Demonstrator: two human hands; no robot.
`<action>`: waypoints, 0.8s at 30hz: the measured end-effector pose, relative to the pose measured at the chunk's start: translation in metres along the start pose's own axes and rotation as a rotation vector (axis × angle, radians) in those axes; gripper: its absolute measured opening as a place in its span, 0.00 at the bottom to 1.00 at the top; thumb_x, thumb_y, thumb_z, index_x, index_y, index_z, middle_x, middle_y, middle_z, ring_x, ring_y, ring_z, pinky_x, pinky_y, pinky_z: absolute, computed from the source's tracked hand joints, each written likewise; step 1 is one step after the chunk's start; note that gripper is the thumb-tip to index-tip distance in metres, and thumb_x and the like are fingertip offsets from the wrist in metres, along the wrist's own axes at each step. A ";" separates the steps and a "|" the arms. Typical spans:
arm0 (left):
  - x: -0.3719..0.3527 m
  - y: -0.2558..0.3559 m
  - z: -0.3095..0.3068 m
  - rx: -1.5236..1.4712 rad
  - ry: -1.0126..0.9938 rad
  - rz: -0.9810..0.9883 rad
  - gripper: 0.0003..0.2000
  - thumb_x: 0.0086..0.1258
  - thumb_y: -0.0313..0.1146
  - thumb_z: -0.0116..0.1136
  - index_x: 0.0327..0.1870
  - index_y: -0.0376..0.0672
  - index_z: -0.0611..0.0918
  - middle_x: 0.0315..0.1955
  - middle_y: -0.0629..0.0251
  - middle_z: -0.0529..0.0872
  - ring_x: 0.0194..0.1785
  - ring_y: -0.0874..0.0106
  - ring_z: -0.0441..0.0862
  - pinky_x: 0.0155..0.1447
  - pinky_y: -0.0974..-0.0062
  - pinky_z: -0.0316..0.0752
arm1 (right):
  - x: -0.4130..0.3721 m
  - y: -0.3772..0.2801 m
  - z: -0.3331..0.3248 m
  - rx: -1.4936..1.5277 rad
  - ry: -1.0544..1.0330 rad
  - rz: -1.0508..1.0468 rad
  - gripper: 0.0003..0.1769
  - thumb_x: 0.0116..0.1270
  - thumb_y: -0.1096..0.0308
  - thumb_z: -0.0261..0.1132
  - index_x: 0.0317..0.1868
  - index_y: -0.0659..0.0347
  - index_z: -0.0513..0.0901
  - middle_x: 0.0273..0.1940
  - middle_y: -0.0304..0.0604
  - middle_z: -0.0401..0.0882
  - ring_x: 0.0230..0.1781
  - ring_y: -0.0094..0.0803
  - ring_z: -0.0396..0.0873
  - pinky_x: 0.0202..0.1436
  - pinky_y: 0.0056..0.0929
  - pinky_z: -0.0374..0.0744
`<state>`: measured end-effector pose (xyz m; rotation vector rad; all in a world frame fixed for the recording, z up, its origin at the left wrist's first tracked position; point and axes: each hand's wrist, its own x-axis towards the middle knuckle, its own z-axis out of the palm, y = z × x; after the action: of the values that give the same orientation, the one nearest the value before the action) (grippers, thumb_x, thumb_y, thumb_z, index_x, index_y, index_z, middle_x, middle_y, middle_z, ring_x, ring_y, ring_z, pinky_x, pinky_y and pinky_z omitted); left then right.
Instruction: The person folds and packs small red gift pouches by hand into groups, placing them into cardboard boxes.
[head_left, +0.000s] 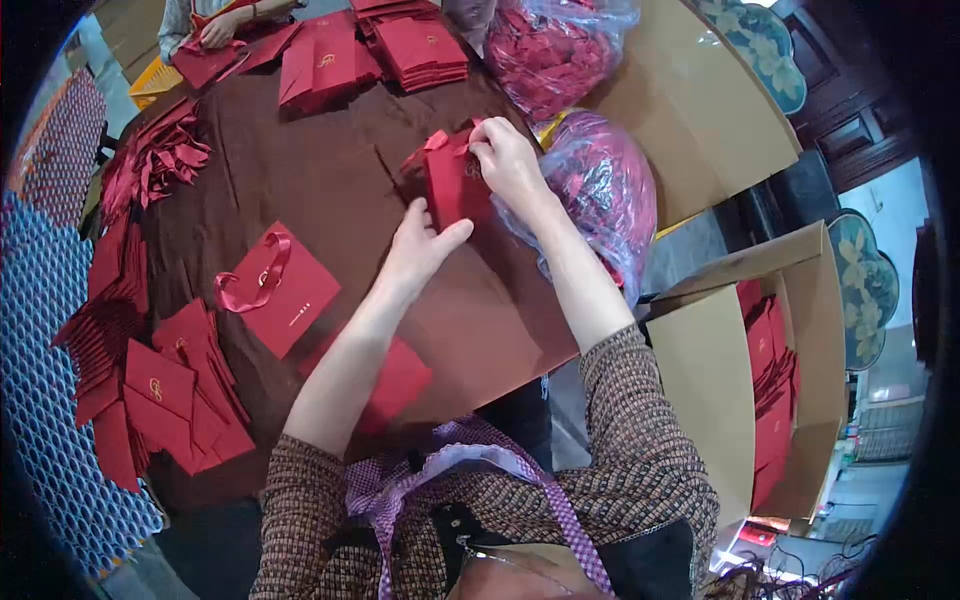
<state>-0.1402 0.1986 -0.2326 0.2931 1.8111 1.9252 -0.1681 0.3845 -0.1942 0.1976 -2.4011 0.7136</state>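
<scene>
A small red paper gift bag (448, 185) stands tilted over the brown-covered table, its ribbon at the top. My right hand (510, 165) pinches the bag's upper right side by the ribbon, fingers closed. Beside the bag's lower left end is my left hand (420, 248), its thumb spread away from the fingers. Closer to me, another red bag (290, 290) lies flat with its ribbon handle looped over it. A plain red piece (400, 380) lies partly behind my left forearm.
Piles of red bags (160, 385) cover the table's left side, below a heap of ribbons (165, 165). More bag stacks (325, 62) stand at the back near another person's hand (217, 32). Plastic sacks (600, 180) and a carton (835, 370) of red bags are at right.
</scene>
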 end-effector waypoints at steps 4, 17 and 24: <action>0.001 0.007 0.007 -0.207 0.169 0.242 0.27 0.63 0.29 0.63 0.61 0.27 0.67 0.49 0.54 0.81 0.50 0.70 0.79 0.54 0.73 0.74 | -0.008 -0.056 -0.035 0.131 -0.021 -0.043 0.04 0.56 0.82 0.59 0.31 0.66 0.74 0.32 0.49 0.75 0.35 0.44 0.76 0.40 0.35 0.75; -0.071 0.033 -0.033 -0.028 0.380 0.496 0.09 0.69 0.27 0.55 0.43 0.31 0.80 0.33 0.66 0.85 0.38 0.81 0.77 0.45 0.77 0.74 | -0.051 -0.149 -0.084 0.181 -0.250 -0.239 0.08 0.53 0.83 0.60 0.33 0.65 0.73 0.32 0.47 0.74 0.37 0.45 0.75 0.42 0.37 0.74; -0.097 0.038 -0.051 -0.003 0.465 0.582 0.08 0.68 0.23 0.52 0.45 0.32 0.80 0.34 0.66 0.84 0.37 0.81 0.76 0.44 0.79 0.72 | -0.072 -0.172 -0.122 0.218 -0.417 -0.306 0.08 0.52 0.82 0.61 0.31 0.63 0.72 0.30 0.43 0.73 0.35 0.40 0.72 0.40 0.34 0.72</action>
<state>-0.0876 0.1066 -0.1850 0.4375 2.1882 2.5611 0.0049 0.3033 -0.0802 0.8591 -2.5859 0.8508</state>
